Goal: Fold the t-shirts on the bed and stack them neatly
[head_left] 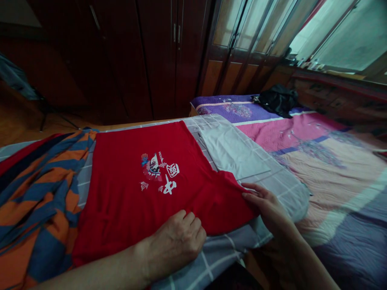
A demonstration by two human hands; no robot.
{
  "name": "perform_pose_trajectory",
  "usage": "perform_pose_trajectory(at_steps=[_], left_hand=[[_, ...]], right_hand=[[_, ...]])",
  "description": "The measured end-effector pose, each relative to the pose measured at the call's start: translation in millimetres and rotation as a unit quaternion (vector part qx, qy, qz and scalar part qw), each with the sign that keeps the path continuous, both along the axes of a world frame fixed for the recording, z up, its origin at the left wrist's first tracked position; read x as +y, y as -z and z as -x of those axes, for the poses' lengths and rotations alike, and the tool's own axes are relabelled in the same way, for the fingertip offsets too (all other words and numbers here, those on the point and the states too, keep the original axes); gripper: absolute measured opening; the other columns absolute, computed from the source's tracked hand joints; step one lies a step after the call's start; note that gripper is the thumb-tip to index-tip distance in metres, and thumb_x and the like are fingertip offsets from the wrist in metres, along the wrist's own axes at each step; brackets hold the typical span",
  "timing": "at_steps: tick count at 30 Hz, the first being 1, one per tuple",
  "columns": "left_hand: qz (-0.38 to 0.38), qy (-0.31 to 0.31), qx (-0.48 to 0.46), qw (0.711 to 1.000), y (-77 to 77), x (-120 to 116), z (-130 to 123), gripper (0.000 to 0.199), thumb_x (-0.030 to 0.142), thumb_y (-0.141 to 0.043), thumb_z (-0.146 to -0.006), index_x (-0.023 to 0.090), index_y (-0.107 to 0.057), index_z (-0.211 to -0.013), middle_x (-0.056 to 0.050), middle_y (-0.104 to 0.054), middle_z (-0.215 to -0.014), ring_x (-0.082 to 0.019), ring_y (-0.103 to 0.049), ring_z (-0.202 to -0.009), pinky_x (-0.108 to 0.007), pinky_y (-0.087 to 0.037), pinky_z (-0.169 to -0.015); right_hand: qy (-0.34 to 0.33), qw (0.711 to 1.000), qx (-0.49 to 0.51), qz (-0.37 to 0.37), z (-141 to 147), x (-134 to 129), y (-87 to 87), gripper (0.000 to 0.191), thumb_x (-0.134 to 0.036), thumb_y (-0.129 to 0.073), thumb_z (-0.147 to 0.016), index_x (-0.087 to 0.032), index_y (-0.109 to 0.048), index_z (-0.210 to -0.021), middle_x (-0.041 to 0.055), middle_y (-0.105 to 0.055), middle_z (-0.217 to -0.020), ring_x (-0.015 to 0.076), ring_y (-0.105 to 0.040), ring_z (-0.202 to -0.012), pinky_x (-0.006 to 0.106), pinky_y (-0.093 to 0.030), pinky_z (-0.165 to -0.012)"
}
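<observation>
A red T-shirt (127,161) lies spread out sideways, with a printed picture and white characters on its front. Curled at the shirt's near edge is my left hand (178,237), gripping the cloth; its fingertips are hidden beneath. My right hand (269,205) pinches the shirt's near sleeve at the right, thumb and fingers closed on its edge. Past the shirt's neck end lies a folded pale cloth (232,149). An orange and blue striped garment (57,181) lies rumpled beside the shirt's left side.
Beneath the clothes is a grey checked cover (281,189). A bed with a patchwork quilt (326,157) stands at the right, with a black garment (276,100) on it. Dark wardrobes (157,60) line the back. A stand's thin legs (44,117) rest on the floor at the left.
</observation>
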State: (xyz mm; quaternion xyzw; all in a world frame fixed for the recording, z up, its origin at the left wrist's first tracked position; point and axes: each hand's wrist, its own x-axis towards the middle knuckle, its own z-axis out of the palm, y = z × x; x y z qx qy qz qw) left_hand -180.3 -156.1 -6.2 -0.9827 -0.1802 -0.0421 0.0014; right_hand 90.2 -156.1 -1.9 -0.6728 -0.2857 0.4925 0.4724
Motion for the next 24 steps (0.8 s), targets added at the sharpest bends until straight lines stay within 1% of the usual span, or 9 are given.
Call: perform_pose_trajectory(at_steps=[2, 5, 8, 10, 14, 16, 18, 21, 24], left_hand=[[0.044, -0.029, -0.001, 0.999, -7.1, 2.8, -1.3, 0.010, 0.010, -0.047, -0.087, 0.017, -0.050, -0.080, -0.002, -0.057, -0.076, -0.019, -0.055, -0.071, -0.030, -0.046, -0.064], [0.085, -0.054, 0.000, 0.995, -12.9, 0.6, 2.1, 0.004, 0.017, -0.049, -0.088, 0.018, -0.051, -0.091, -0.003, -0.059, -0.087, -0.021, -0.057, -0.083, -0.034, -0.047, -0.076], [0.106, -0.074, 0.010, 0.992, -9.2, -2.6, 5.4, 0.020, 0.009, -0.046, -0.086, 0.018, -0.052, -0.103, -0.006, -0.060, -0.097, -0.023, -0.056, -0.092, -0.040, -0.045, -0.085], [0.190, -0.079, -0.008, 0.979, -7.5, -0.5, 4.9, 0.024, 0.004, -0.045, -0.084, 0.018, -0.055, -0.101, -0.005, -0.060, -0.095, -0.020, -0.057, -0.088, -0.036, -0.046, -0.082], [0.432, -0.123, -0.138, 0.883, -16.0, 10.7, -0.1, 0.023, 0.011, -0.046, -0.087, 0.019, -0.058, -0.105, 0.000, -0.064, -0.086, -0.012, -0.059, -0.077, -0.022, -0.045, -0.071], [0.470, -0.145, -0.164, 0.855, -20.7, 14.2, -1.2, 0.026, 0.016, -0.047, -0.089, 0.019, -0.058, -0.112, 0.001, -0.064, -0.082, -0.012, -0.058, -0.073, -0.022, -0.044, -0.069], [0.442, -0.128, -0.155, 0.874, -21.5, 13.8, -0.7, 0.026, 0.023, -0.051, -0.088, 0.019, -0.060, -0.112, -0.001, -0.064, -0.084, -0.013, -0.058, -0.075, -0.024, -0.045, -0.071], [0.335, -0.060, -0.147, 0.929, -15.1, 7.9, 0.4, 0.034, 0.032, -0.064, -0.081, 0.020, -0.060, -0.112, -0.007, -0.060, -0.107, -0.021, -0.055, -0.094, -0.032, -0.044, -0.082], [0.252, -0.019, -0.117, 0.960, -6.4, 3.5, -0.9, 0.037, 0.024, -0.062, -0.081, 0.018, -0.056, -0.117, -0.011, -0.059, -0.113, -0.026, -0.053, -0.100, -0.039, -0.042, -0.086]], right_hand=[[0.012, 1.000, 0.019, -0.020, -4.2, -2.0, 1.5, 0.047, -0.026, -0.081, -0.052, -0.019, -0.063, -0.095, 0.0024, -0.072, -0.074, 0.0172, -0.066, -0.063, 0.025, -0.050, -0.057], [0.017, 0.999, 0.020, -0.038, -7.6, -3.0, 5.7, 0.044, -0.025, -0.081, -0.052, -0.018, -0.064, -0.093, 0.0026, -0.072, -0.075, 0.0156, -0.066, -0.062, 0.024, -0.049, -0.056], [0.011, 0.999, 0.030, -0.033, -6.6, -3.9, 8.9, 0.044, -0.023, -0.081, -0.051, -0.017, -0.064, -0.091, 0.0022, -0.071, -0.073, 0.0149, -0.065, -0.060, 0.023, -0.049, -0.053], [0.012, 0.999, 0.044, -0.027, -5.2, -4.7, 9.8, 0.045, -0.022, -0.081, -0.050, -0.017, -0.064, -0.092, 0.0012, -0.071, -0.070, 0.0152, -0.065, -0.059, 0.024, -0.049, -0.054], [0.032, 0.997, 0.058, -0.029, -5.0, -5.1, 8.6, 0.052, -0.020, -0.080, -0.050, -0.018, -0.062, -0.099, 0.0009, -0.071, -0.072, 0.0155, -0.065, -0.060, 0.025, -0.051, -0.057], [0.032, 0.998, 0.052, -0.019, -5.8, -4.6, 7.1, 0.054, -0.020, -0.079, -0.051, -0.018, -0.061, -0.102, 0.0022, -0.071, -0.074, 0.0169, -0.067, -0.064, 0.026, -0.051, -0.059], [0.018, 0.999, 0.030, 0.001, -7.1, -4.4, 5.4, 0.054, -0.022, -0.079, -0.052, -0.018, -0.061, -0.103, 0.0027, -0.071, -0.074, 0.0185, -0.067, -0.067, 0.027, -0.052, -0.061], [-0.042, 0.998, -0.037, 0.043, -10.7, -5.8, 3.2, 0.046, -0.030, -0.077, -0.057, -0.019, -0.063, -0.100, 0.0006, -0.068, -0.067, 0.0172, -0.064, -0.060, 0.026, -0.049, -0.054], [-0.117, 0.984, -0.116, 0.074, -16.8, -7.1, 0.1, 0.027, -0.038, -0.073, -0.060, -0.018, -0.064, -0.076, -0.0035, -0.058, -0.051, 0.0105, -0.050, -0.042, 0.021, -0.035, -0.039]])
